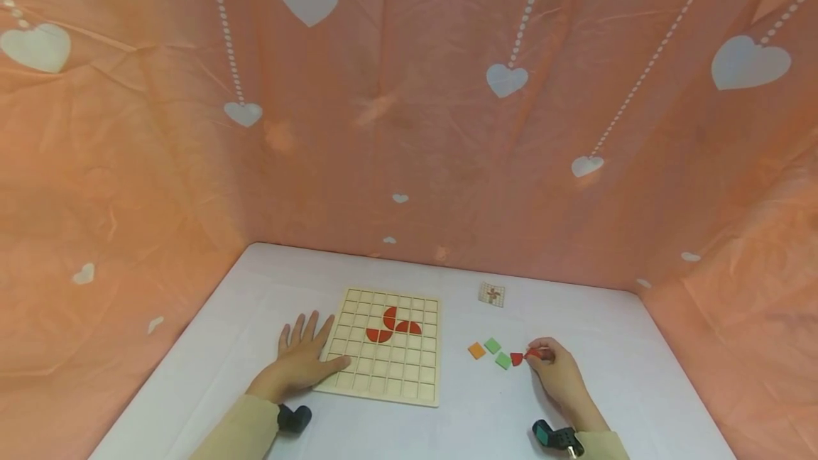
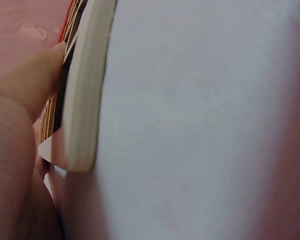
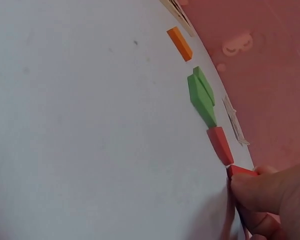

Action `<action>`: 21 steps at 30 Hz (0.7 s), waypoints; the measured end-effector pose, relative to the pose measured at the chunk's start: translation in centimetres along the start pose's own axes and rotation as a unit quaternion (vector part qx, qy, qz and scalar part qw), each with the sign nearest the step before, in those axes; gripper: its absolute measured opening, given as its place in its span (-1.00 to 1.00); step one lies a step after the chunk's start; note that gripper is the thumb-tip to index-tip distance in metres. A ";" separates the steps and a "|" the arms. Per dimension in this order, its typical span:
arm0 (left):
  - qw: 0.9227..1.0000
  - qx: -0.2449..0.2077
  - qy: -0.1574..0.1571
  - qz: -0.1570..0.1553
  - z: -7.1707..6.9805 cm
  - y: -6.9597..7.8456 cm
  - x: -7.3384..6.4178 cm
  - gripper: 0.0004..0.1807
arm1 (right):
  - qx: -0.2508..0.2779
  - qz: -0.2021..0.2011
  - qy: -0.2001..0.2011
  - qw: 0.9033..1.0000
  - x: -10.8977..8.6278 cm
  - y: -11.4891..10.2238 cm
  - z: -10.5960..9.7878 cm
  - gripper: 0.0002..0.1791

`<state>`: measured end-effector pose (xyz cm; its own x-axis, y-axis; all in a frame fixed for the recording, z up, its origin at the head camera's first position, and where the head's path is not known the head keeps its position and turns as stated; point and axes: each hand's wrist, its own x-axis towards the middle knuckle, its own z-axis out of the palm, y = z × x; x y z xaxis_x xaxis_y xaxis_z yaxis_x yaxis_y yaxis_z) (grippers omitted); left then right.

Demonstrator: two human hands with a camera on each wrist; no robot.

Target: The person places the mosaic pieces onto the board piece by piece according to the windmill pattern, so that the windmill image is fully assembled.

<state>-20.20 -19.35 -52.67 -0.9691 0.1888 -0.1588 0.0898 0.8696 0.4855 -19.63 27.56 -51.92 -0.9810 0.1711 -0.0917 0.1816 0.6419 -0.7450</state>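
A red piece sits between the thumb and fingers of the right hand, which pinches it on the right half of the table, in from the right edge. Its tip points left at a loose red piece; whether the two touch cannot be told. Left of that, farther from the hand, lie two green squares and then an orange square.

The right forearm slants in from the near right, fingers turned toward the table's left side, the thumb on the near side of its grip.

The left hand grasps nothing: its fingers are spread and point toward the far edge, while the thumb reaches across the left rim of a gridded board and rests on it. The board stands left of the table's middle, with red shapes set in its squares. A small patterned card lies near the table's far edge, right of the board. A dark device sits at the right wrist.
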 end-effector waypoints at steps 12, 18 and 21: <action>1.000 0.001 0.009 0.008 0.1 0.0 0.2 0.13 | 0.021 -0.026 -0.021 0.999 0.7 -1.6 -0.2 -0.69; 1.000 -0.002 0.007 0.002 0.0 0.0 0.1 0.13 | 0.069 -0.092 -0.055 0.992 1.4 -6.6 3.8 -0.79; 1.000 -0.003 0.005 0.003 0.0 0.1 0.1 0.12 | 0.072 -0.122 -0.093 0.986 1.6 -8.8 6.9 -0.89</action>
<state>-20.23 -19.24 -52.64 -0.9706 0.1905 -0.1473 0.0952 0.8655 0.4918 -23.24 17.04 -50.03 -0.9924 -0.1231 -0.0073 -0.0598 0.5319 -0.8447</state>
